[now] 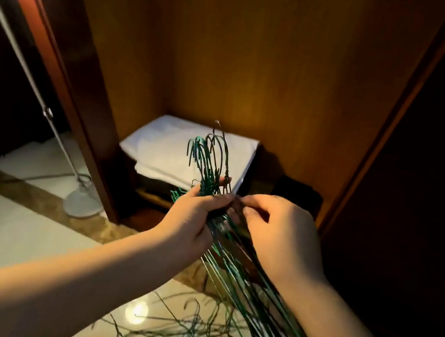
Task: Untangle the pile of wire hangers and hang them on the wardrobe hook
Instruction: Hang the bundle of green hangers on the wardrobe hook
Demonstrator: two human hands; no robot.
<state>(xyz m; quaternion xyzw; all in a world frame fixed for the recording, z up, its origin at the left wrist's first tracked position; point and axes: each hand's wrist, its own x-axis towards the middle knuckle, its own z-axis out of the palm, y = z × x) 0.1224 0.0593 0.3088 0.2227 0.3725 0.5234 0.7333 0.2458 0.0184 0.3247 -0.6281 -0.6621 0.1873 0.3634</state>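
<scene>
Perhaps open wardrobe [264, 57] above hangers [210, 160]

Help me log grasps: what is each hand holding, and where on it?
The left hand grips a bundle of green wire hangers at the necks, below the hooks. The right hand pinches wire beside that grip.

hands [192, 216]: 2 | hanger bunch [210, 160]: 1 (wires too many to count) | floor pile [186, 334]: 1 | lamp [82, 200]: 1

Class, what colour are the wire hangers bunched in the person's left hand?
Mostly green, a few darker, seen in the head view: wire hangers gripped by the left hand.
</scene>
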